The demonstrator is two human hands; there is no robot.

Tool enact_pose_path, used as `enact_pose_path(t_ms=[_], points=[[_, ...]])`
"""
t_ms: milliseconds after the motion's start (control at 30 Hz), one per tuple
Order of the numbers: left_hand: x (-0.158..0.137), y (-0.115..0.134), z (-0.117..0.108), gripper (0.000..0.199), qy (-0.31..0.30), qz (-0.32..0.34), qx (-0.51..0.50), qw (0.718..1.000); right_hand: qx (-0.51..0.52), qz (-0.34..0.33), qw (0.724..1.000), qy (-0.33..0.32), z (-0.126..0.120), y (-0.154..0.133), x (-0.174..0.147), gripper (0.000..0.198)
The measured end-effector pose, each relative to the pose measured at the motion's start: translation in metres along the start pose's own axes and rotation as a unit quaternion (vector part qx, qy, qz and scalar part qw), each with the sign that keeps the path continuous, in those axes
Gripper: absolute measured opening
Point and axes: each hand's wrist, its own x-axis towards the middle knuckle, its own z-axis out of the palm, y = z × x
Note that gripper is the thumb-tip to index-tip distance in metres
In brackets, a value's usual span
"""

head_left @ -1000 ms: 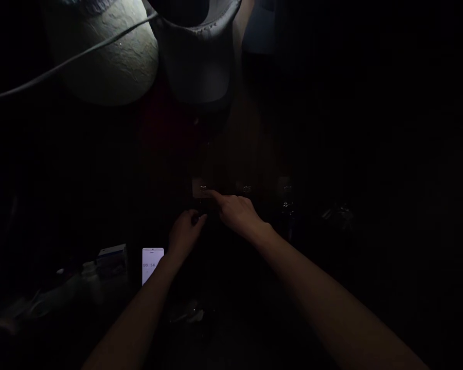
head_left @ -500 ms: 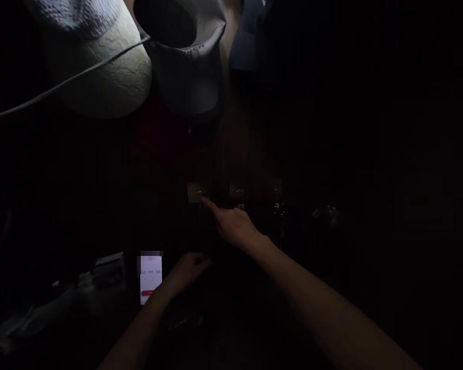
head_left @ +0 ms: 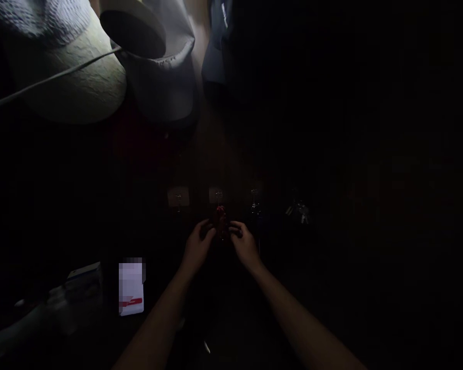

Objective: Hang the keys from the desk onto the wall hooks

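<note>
The scene is very dark. My left hand (head_left: 197, 246) and my right hand (head_left: 244, 243) meet at the middle of the view, on either side of a small reddish object (head_left: 220, 217). Both hands have their fingers curled towards it; whether either grips it is too dim to tell. Just beyond the hands lie two small pale cards or tags (head_left: 178, 196) (head_left: 216, 195) in a row, with glinting shiny bits (head_left: 255, 201) to their right.
A lit phone screen (head_left: 131, 288) lies at the lower left beside a pale box (head_left: 83, 277). Two light caps (head_left: 61, 67) (head_left: 158, 67) and a cable (head_left: 46, 79) hang at the top left, a bluish cap (head_left: 216, 56) beside them. More glinting pieces (head_left: 299, 210) lie to the right.
My right hand drew back from pointing at the left card. My left hand came up from near the phone. Both now meet at the reddish object. The view shifted right.
</note>
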Motion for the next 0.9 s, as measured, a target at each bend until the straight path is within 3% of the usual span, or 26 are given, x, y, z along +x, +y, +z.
enact_pose_path(t_ms=[167, 367, 500, 700, 900], points=[[0.016, 0.016, 0.030, 0.030, 0.050, -0.015, 0.047, 0.998, -0.012, -0.048, 0.996, -0.079, 0.007, -0.001, -0.009, 0.042], [0.022, 0.016, 0.033, 0.020, 0.060, -0.048, 0.070, 0.995, -0.193, -0.137, 0.953, -0.187, -0.028, -0.033, -0.002, 0.037], [0.019, 0.021, 0.033, 0.026, 0.038, -0.057, 0.054, 0.996, -0.293, -0.189, 0.925, -0.148, -0.045, -0.068, 0.027, 0.044], [0.014, 0.027, 0.039, 0.026, 0.052, -0.076, 0.044, 0.995, -0.476, -0.231, 0.829, -0.181, -0.043, -0.081, 0.051, 0.055], [0.018, 0.046, 0.041, 0.030, 0.048, -0.086, -0.027, 0.995, -0.472, -0.248, 0.825, -0.186, -0.047, -0.073, 0.056, 0.056]])
